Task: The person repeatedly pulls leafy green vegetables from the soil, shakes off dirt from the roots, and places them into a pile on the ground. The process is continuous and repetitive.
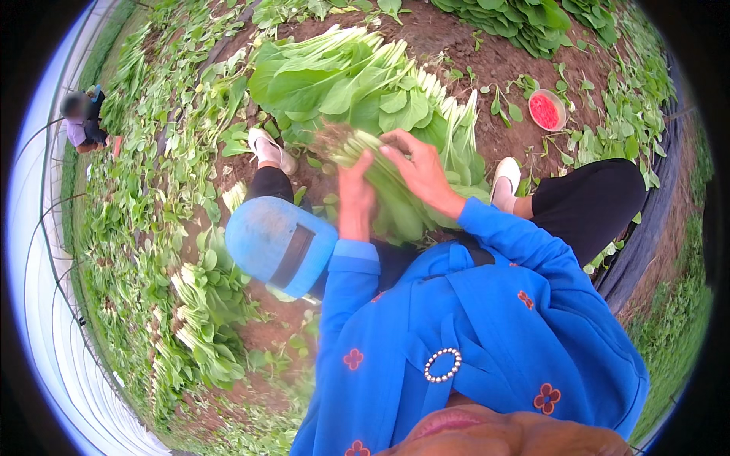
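Observation:
My left hand (pixel 358 185) grips a bunch of leafy greens (pixel 393 196) around its pale stems. The brown, soil-covered roots (pixel 335 139) point up and to the left, and the leaves hang towards my lap. My right hand (pixel 419 168) is at the right side of the same stems, thumb and fingertips touching them near the roots. Whether those fingers pinch a stem is unclear. Just beyond my hands lies a broad heap of cut greens (pixel 353 80), with most of its white stem ends facing away from me.
A bowl (pixel 562 114) with small red pieces sits on the soil at right. More greens lie stacked (pixel 507 20) at the far side and in bunches (pixel 199 325) at left. A light blue rounded object (pixel 279 245) covers my left leg. Another person (pixel 85 122) crouches far left.

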Available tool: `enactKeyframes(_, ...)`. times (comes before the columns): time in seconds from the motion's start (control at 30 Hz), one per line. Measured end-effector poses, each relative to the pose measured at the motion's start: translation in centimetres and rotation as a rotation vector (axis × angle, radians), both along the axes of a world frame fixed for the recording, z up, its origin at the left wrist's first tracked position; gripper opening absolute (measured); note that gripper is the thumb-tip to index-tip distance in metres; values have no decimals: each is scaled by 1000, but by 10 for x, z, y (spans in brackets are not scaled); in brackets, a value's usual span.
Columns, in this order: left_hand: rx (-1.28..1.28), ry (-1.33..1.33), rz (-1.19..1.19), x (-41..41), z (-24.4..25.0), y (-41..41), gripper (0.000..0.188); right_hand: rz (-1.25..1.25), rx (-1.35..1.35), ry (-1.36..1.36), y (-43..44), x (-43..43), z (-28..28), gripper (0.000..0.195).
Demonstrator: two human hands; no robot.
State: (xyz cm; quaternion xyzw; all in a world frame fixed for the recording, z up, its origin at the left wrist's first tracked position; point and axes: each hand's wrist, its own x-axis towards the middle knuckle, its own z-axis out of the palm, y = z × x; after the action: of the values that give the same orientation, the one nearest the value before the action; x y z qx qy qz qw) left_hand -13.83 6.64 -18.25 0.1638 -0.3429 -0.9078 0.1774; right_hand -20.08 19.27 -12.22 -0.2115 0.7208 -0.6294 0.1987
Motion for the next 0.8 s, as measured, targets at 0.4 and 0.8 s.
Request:
enactKeyframes(0.4, 13, -45, -70, 0, 10, 0, 45, -102, -146, 48, -10, 6, -12, 21)
enactKeyframes(0.8, 101, 10, -78, 5, 10, -20, 31, -59, 52, -50, 5, -57, -41, 36)
